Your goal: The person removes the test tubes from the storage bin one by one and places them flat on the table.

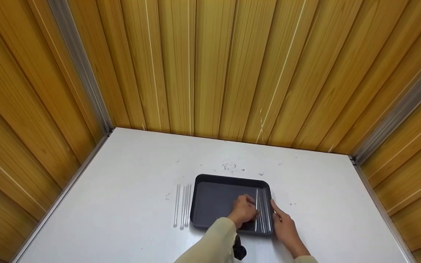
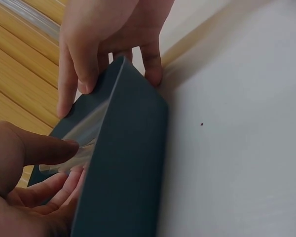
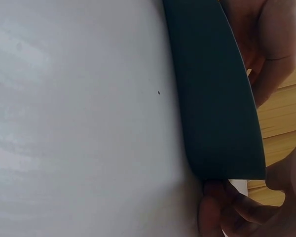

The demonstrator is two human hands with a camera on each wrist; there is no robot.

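Note:
A dark grey rectangular tray lies on the white table. Several thin clear rods are lined up along the right side of its floor. My left hand reaches into the tray, and its thumb and fingers pinch one of the rods at the left of this row. In the left wrist view, the left thumb presses over the clear rods, partly hidden behind the tray's wall. My right hand grips the tray's right side near the front corner, with fingers on both sides of the wall.
More clear rods, with small rounded near ends, lie roughly parallel on the table left of the tray. Wood-patterned panels enclose the white table at the back and sides. A black device sits at the left wrist.

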